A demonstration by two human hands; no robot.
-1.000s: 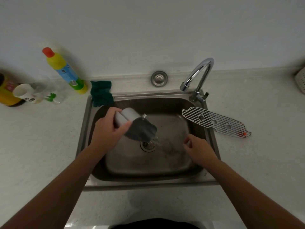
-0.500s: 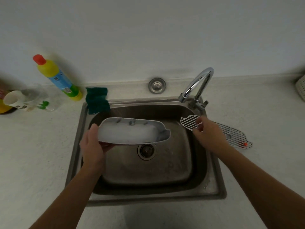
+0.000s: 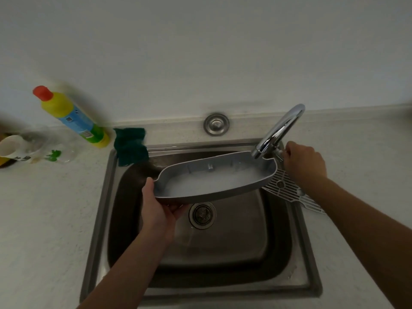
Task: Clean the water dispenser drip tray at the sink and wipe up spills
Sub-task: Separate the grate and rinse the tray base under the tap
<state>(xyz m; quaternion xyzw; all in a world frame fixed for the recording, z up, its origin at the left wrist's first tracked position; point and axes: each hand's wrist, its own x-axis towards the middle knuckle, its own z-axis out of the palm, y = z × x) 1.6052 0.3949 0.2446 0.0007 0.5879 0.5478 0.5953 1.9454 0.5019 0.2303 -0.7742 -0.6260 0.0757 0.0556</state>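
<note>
My left hand (image 3: 157, 207) grips the left end of the grey drip tray (image 3: 214, 178), which hangs open side up over the steel sink (image 3: 98, 197). The tray's right end lies under the spout of the chrome tap (image 3: 279, 130). White foam or cloudy water covers the tray's inside. My right hand (image 3: 304, 160) is closed around the tap handle at the tap's base. The white tray grille (image 3: 289, 191) lies across the sink's right rim, partly hidden by the tray and my right forearm.
A green sponge cloth (image 3: 130, 144) hangs over the sink's back left corner. A yellow cleaner bottle (image 3: 71, 117) with a red cap leans beside it. Cups and a plastic bag (image 3: 33, 148) sit far left. The drain (image 3: 202, 214) is open. A round metal cap (image 3: 216, 124) sits behind the sink.
The tray went from tipped and pouring into the sink to level, then moved right under the spout. My right hand rose from the sink, passed the grille and closed on the tap handle.
</note>
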